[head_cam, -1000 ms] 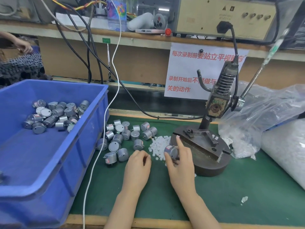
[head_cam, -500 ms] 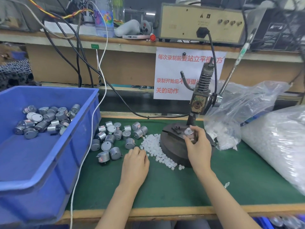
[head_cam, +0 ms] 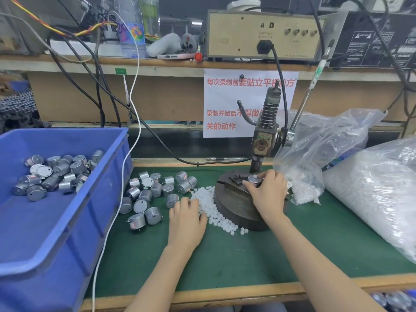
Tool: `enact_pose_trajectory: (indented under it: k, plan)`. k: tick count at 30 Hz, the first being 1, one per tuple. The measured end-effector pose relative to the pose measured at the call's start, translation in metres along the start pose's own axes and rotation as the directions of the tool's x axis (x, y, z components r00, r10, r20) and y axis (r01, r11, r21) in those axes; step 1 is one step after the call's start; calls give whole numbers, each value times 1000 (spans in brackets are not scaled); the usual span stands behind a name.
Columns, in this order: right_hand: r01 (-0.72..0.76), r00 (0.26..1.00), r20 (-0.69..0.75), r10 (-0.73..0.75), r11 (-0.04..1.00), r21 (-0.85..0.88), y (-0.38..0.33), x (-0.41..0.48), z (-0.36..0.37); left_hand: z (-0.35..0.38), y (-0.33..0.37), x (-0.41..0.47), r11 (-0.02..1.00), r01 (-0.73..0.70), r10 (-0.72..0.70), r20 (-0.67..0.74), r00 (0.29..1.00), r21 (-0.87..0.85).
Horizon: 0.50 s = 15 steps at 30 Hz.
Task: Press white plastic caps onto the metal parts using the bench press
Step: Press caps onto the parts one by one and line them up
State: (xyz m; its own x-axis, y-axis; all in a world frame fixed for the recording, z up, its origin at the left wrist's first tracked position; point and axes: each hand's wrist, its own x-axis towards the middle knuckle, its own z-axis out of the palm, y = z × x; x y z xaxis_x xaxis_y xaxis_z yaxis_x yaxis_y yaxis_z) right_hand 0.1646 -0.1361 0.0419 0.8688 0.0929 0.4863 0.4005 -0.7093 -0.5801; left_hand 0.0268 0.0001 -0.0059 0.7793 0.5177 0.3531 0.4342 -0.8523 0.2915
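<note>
1. On the round base point(head_cam: 234, 206) of the bench press point(head_cam: 262, 140), at the foot of its column, sits a metal part point(head_cam: 253, 181) with a white cap point(head_cam: 255, 176) on top. The right hand point(head_cam: 267, 194) grasps it, curled fingers covering most of it.
2. Left hand point(head_cam: 186, 219) rests on the loose caps point(head_cam: 212, 209) beside the base, fingertips buried. Can't tell whether it's pinching one.
3. Spare parts point(head_cam: 153, 194) lie scattered on the green mat point(head_cam: 247, 255).
4. Blue bin point(head_cam: 74, 217) and cap bag point(head_cam: 371, 188) run off the frame edges.
</note>
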Motion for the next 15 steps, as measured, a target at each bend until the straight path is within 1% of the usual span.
enact_pose_trajectory:
  k: [3, 6, 8, 10, 11, 13, 15]
  plan:
    - [-73, 997, 13, 73, 997, -36, -3, 3, 1, 3, -1, 2, 1000, 15, -15, 16, 1000, 26]
    - [-86, 995, 48, 89, 994, -66, -5, 3, 0, 4, -3, 0, 1000, 11, -12, 9, 1000, 21]
    - [-107, 987, 116, 107, 994, -11, -5, 5, -5, 3, -4, 1, 999, 15, -15, 7, 1000, 33]
    - [-122, 984, 153, 96, 978, 168, -5, 8, -15, 3, -3, 1, 999, 17, -17, 6, 1000, 41]
    - [-124, 987, 131, 89, 950, 288, -5, 10, -21, 3, -3, 1, 999, 15, -16, 7, 1000, 47]
    - [-139, 990, 45, 135, 850, 508, -8, 16, -36, 3, -3, 0, 998, 11, -11, 11, 1000, 56]
    - [-146, 983, 10, 185, 739, 658, -15, 28, -54, 2, -4, -1, 998, 12, -13, 14, 1000, 64]
